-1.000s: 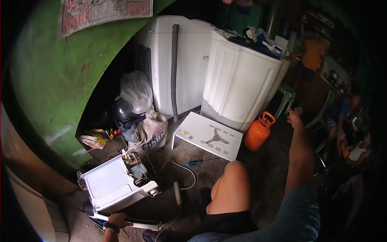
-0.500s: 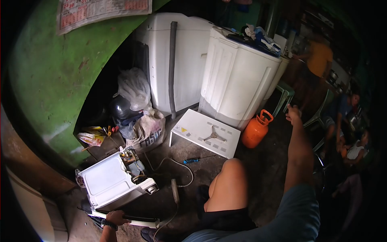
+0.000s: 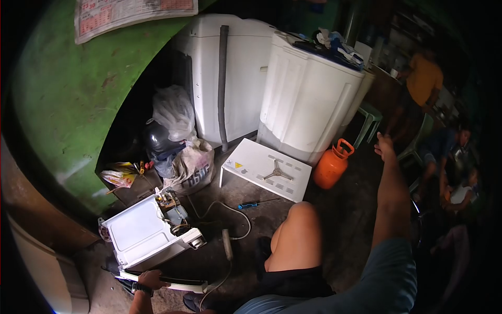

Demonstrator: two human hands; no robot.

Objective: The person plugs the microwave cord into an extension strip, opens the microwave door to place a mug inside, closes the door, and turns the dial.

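My left hand (image 3: 151,279), with a dark watch on the wrist, is closed on the white door (image 3: 183,285) of an opened appliance at the lower left. The appliance (image 3: 140,230) shows wiring and metal parts at its right end. My right hand (image 3: 385,146) is raised at the right, holding nothing that I can see, a finger pointing up. Left of it and lower stands an orange gas tank (image 3: 331,166). A white metal cover (image 3: 251,162) with a three-armed bracket (image 3: 278,173) on top stands in the middle.
A blue screwdriver (image 3: 248,205) and a cable (image 3: 227,245) lie on the floor. Two white tubs (image 3: 308,99) stand behind. Bags (image 3: 191,165) sit by the green wall (image 3: 68,104). A person in orange (image 3: 424,79) stands at the back right; others sit below.
The person in orange has moved to the right. My right hand has shifted slightly right. My left hand stays on the door.
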